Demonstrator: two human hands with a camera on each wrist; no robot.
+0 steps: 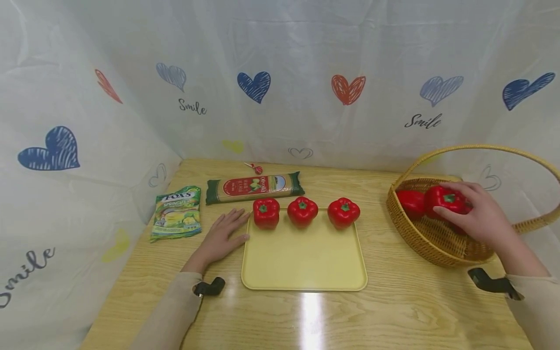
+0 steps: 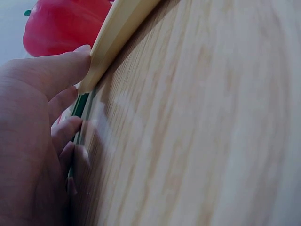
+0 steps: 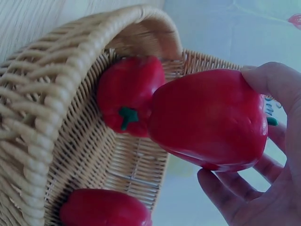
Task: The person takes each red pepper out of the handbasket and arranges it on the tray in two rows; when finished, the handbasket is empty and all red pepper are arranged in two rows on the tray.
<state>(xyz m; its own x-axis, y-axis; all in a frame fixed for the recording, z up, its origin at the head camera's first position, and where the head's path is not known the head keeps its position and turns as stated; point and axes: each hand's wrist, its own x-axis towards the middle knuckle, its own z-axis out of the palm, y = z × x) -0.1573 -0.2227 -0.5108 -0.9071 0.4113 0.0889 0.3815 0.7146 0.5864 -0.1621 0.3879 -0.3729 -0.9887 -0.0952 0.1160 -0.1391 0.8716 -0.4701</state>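
My right hand holds a red bell pepper between thumb and fingers, at the wicker basket on the right. In the right wrist view, two more peppers lie inside the basket, one bell pepper behind the held one and another red pepper lower down. My left hand rests on the table with its fingers extended, the thumb touching the left edge of the yellow tray. Along the tray's far side stand three red bell peppers: left, middle and right.
Behind the tray lies a long noodle pack, with a small red-wrapped lollipop beyond it. A green candy bag is left of my left hand. The basket's tall handle arches overhead. A printed curtain borders the table's back and left.
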